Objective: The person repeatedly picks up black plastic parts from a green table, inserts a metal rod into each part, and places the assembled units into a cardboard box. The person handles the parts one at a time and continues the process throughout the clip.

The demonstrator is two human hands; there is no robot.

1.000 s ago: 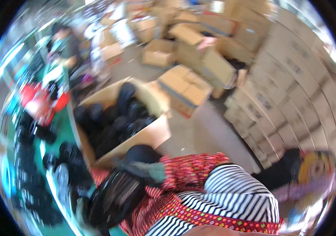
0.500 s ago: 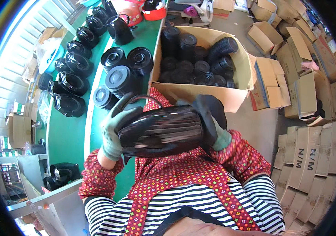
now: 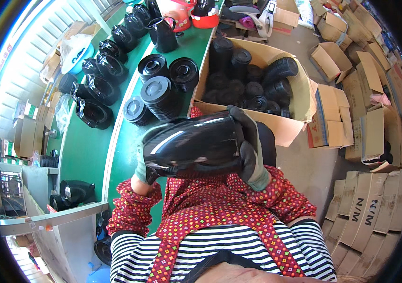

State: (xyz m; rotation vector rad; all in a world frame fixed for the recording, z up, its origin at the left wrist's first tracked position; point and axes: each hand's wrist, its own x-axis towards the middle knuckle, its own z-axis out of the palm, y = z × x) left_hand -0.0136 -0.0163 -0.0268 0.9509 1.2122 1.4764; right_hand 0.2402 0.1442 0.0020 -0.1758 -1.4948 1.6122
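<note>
A glossy black jug [image 3: 194, 146] lies sideways in front of my chest, held between both gloved hands. My left hand [image 3: 140, 159] is wrapped around its spout end, with most of its fingers hidden behind the body. At the other end, my right hand [image 3: 253, 153] grips the base, dark-coated fingers curled over the edge. The jug's handle is out of sight in this pose. Just beyond it on the green table stand stacks of round black lids [image 3: 156, 90].
Rows of black jugs [image 3: 101, 89] line the green table [image 3: 84, 155] at left. An open carton [image 3: 276, 123] full of stacked black lids stands to the right of the table. More cardboard boxes [image 3: 330, 118] fill the right side, with flattened cartons [image 3: 366, 207] nearer me.
The jug has been rolled in my hands: its handle showed on the far side before and is now hidden. My right hand has shifted around the base. The whole view has shifted slightly.
</note>
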